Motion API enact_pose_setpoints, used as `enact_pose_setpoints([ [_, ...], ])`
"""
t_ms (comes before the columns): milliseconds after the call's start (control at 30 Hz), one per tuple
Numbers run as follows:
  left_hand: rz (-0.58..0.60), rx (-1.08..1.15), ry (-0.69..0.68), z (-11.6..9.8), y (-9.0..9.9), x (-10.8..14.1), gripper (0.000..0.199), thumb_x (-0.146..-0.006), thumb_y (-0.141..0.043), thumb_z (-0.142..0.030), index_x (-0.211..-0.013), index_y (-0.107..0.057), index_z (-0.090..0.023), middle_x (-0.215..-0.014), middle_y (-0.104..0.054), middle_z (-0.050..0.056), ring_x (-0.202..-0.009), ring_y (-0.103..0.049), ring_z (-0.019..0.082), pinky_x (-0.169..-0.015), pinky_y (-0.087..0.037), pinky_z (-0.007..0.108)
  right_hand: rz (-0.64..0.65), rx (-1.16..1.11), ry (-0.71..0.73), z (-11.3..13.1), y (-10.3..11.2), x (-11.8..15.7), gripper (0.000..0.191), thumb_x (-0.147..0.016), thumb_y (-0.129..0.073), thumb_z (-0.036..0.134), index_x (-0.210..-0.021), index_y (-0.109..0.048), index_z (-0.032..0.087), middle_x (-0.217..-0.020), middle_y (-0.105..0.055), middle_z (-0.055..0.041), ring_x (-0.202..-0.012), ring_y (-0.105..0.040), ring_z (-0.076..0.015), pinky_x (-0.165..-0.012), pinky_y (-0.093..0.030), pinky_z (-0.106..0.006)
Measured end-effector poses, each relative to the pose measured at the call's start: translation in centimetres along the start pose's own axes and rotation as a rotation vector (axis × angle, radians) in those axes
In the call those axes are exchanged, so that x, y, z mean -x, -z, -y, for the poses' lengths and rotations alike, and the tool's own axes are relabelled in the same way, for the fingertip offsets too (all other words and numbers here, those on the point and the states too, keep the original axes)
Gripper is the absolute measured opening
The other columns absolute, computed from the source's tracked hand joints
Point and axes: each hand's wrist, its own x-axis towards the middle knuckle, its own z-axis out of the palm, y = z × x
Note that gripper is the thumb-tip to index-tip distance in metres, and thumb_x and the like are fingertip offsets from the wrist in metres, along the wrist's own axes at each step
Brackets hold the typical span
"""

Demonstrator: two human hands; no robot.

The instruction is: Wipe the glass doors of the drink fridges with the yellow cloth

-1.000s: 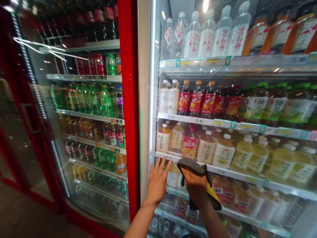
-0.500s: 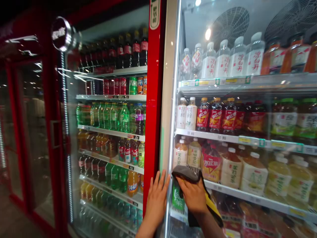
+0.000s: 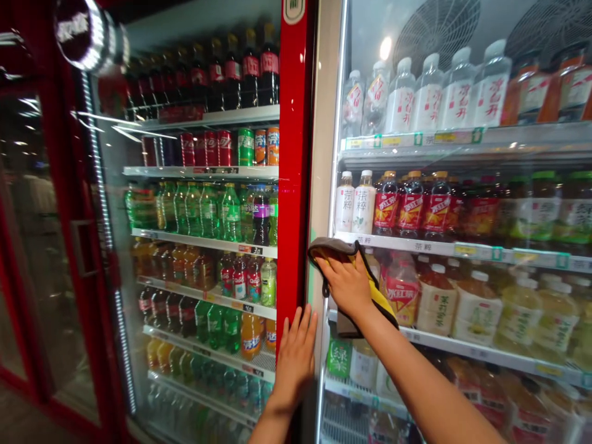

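Note:
My right hand (image 3: pixel 346 282) presses a grey-and-yellow cleaning cloth (image 3: pixel 385 308) against the left edge of the right-hand fridge's glass door, with the fingers over it. The cloth's dark-trimmed upper corner reaches onto the pale door frame (image 3: pixel 322 185), and its lower part hangs beneath my wrist. Lower and to the left, my left hand (image 3: pixel 298 345) lies flat with fingers stretched upward, where the red frame (image 3: pixel 294 148) of the neighbouring fridge meets the pale frame. It holds nothing.
Behind the right-hand glass stand rows of bottled drinks (image 3: pixel 435 206) on lit shelves. The left fridge holds cola bottles (image 3: pixel 251 71), cans (image 3: pixel 224 148) and green bottles (image 3: pixel 230 213). A door handle (image 3: pixel 84 248) and a round sign (image 3: pixel 76 34) stick out at far left.
My right hand has slid the cloth up and slightly left, from the glass onto the door's edge. My left hand stays about where it was. The view has shifted a little.

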Motion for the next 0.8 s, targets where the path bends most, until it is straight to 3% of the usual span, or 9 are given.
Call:
enact_pose_setpoints([
  [100, -0.004, 0.045, 0.009, 0.5, 0.6, -0.2, 0.085, -0.083, -0.039, 0.000, -0.160, -0.011, -0.021, -0.165, -0.026, 0.007, -0.155, -0.017, 0.024, -0.124, -0.022, 0.049, 0.088, -0.039, 0.168, 0.3, -0.1, 2.7, 0.048, -0.098, -0.046, 0.017, -0.145, -0.052, 0.026, -0.129, -0.070, -0.0032, -0.104, -0.061, -0.0198, -0.125, -0.001, -0.048],
  [167, 0.001, 0.061, 0.006, 0.8, 1.2, -0.5, 0.083, -0.086, -0.040, -0.002, -0.161, -0.010, -0.021, -0.165, -0.025, 0.008, -0.155, -0.016, 0.025, -0.124, -0.023, 0.051, 0.123, -0.057, 0.228, -0.2, 0.4, 2.5, 0.046, -0.099, -0.045, 0.019, -0.144, -0.053, 0.028, -0.126, -0.071, -0.0015, -0.102, -0.062, -0.0185, -0.126, -0.002, -0.047],
  [333, 0.000, 0.091, 0.028, 0.8, 2.4, -1.7, 0.081, -0.090, -0.041, -0.006, -0.161, -0.006, -0.022, -0.166, -0.022, 0.009, -0.155, -0.014, 0.026, -0.124, -0.023, 0.052, 0.091, 0.010, 0.018, -1.7, 1.8, -2.1, 0.047, -0.099, -0.048, 0.025, -0.145, -0.051, 0.030, -0.130, -0.068, -0.0059, -0.110, -0.060, -0.0234, -0.124, -0.002, -0.056],
  [433, -0.003, 0.126, 0.062, 0.7, 2.4, -1.9, 0.080, -0.091, -0.041, -0.008, -0.161, -0.004, -0.022, -0.166, -0.022, 0.009, -0.155, -0.012, 0.025, -0.125, -0.021, 0.052, 0.078, 0.025, -0.030, -0.9, 1.2, -1.6, 0.052, -0.098, -0.048, 0.024, -0.150, -0.045, 0.030, -0.143, -0.060, -0.0068, -0.122, -0.054, -0.0265, -0.123, -0.003, -0.059],
  [500, -0.001, 0.147, 0.109, 0.7, 2.1, -1.5, 0.080, -0.092, -0.040, -0.009, -0.161, -0.003, -0.022, -0.166, -0.022, 0.009, -0.155, -0.010, 0.025, -0.125, -0.020, 0.054, 0.116, 0.000, 0.006, 0.5, 0.1, 1.0, 0.056, -0.098, -0.047, 0.022, -0.154, -0.039, 0.030, -0.146, -0.057, -0.0066, -0.126, -0.052, -0.0260, -0.124, -0.004, -0.058],
  [600, 0.024, 0.149, 0.165, 0.8, 1.5, -0.1, 0.079, -0.092, -0.038, -0.009, -0.161, -0.002, -0.021, -0.166, -0.023, 0.010, -0.155, -0.012, 0.025, -0.125, -0.019, 0.055, 0.177, -0.073, 0.055, 3.4, -2.1, 7.3, 0.059, -0.098, -0.046, 0.019, -0.155, -0.036, 0.029, -0.145, -0.059, -0.0051, -0.125, -0.054, -0.0236, -0.125, -0.006, -0.058],
  [700, 0.069, 0.132, 0.154, 1.1, 1.2, 1.4, 0.080, -0.089, -0.037, -0.005, -0.161, -0.003, -0.020, -0.165, -0.026, 0.011, -0.154, -0.015, 0.025, -0.125, -0.021, 0.054, 0.146, -0.145, 0.113, 6.0, -4.3, 13.6, 0.051, -0.098, -0.047, 0.017, -0.148, -0.048, 0.029, -0.132, -0.068, -0.0023, -0.109, -0.062, -0.0189, -0.126, -0.012, -0.054],
  [800, 0.093, 0.128, 0.124, 1.5, 1.7, 2.1, 0.084, -0.086, -0.036, -0.001, -0.161, -0.002, -0.020, -0.165, -0.025, 0.011, -0.154, -0.015, 0.025, -0.124, -0.023, 0.054, 0.114, -0.207, 0.198, 6.8, -5.4, 16.3, 0.047, -0.098, -0.047, 0.013, -0.140, -0.057, 0.030, -0.117, -0.075, 0.0023, -0.090, -0.065, -0.0136, -0.127, -0.015, -0.046],
])
